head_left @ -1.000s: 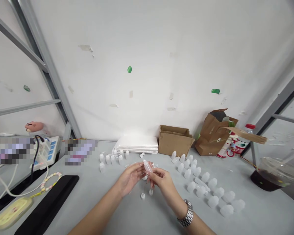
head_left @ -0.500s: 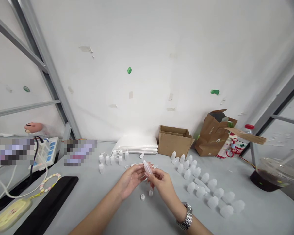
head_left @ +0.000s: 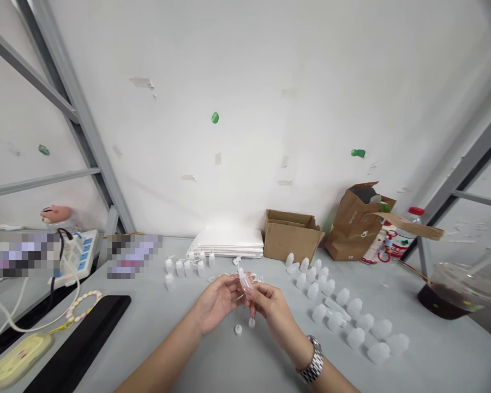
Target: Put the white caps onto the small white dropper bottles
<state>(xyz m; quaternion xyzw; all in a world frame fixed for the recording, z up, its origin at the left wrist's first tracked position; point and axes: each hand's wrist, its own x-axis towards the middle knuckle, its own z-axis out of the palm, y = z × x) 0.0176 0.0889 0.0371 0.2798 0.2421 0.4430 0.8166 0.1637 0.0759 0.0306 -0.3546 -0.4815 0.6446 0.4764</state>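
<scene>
Between both hands I hold a small translucent plastic squeeze bottle [head_left: 245, 280], tilted, its narrow tip pointing up and away. My left hand [head_left: 217, 303] has its fingers curled behind and around the bottle. The thumb and fingers of my right hand [head_left: 269, 303] pinch its lower part. Just below the hands, two small white caps with needle-like tips [head_left: 238, 329] stand on the grey table. Loose white cap pieces [head_left: 237, 261] lie behind the hands, partly hidden by them. To the left stands a group of capped white bottles [head_left: 180, 268].
Several uncapped translucent bottles [head_left: 355, 338] spread over the right side of the table [head_left: 294, 360]. White packets [head_left: 229, 241], a cardboard box [head_left: 292, 240] and a brown paper bag [head_left: 346, 232] line the wall. A drink cup [head_left: 445, 300] stands far right, a long black object [head_left: 82, 338] left.
The bottle and both hands stay almost in place. My fingers have shifted only slightly around the bottle, and the view has moved very little.
</scene>
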